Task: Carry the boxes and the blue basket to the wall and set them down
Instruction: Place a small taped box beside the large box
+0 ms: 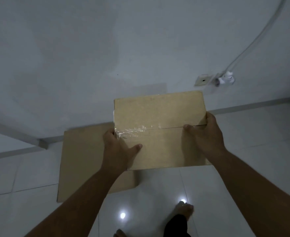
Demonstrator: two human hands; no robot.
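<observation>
Ahead, larger box under held box, wall socket beyond.

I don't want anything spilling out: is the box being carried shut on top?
Shut. The carried box has both top flaps lying flat, meeting at a seam partly covered with clear tape; near the right hand a thin gap shows.

Head view looks steeply down, close above floor; seemingly near wall.

Interior room, probably residential, sparsely furnished. Evidence: glossy white tiled floor, plain painted wall with grey skirting, a wall socket with plug and cable, bare feet.
</observation>
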